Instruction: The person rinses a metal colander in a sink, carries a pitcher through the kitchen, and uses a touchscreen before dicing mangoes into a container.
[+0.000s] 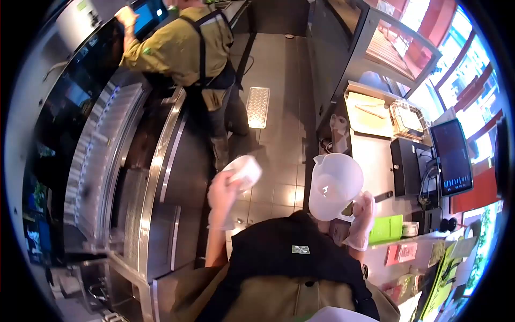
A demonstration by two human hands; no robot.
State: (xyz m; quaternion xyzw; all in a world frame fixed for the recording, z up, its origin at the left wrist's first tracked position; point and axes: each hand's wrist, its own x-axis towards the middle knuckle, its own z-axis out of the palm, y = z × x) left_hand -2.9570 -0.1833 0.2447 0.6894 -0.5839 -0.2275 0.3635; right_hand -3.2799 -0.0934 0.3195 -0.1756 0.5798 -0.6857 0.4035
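My left hand (pixel 221 192) is closed round a small white tub (pixel 247 172), which is blurred and tilted over the floor in front of me. On the other side, my right hand (pixel 363 217) grips the handle side of a translucent white plastic measuring jug (pixel 337 185). The jug's spout points away from me and its wide mouth faces up. Little shows inside it beyond a bright reflection. Thin see-through gloves cover both hands.
A co-worker (pixel 198 48) in a mustard shirt stands ahead on the left, one hand at a lit screen (pixel 144 19). Steel equipment (pixel 147 214) lines the left side. To the right, a counter (pixel 370 155) carries a monitor (pixel 453 155), a wire basket (pixel 407 118) and green cards (pixel 386 229).
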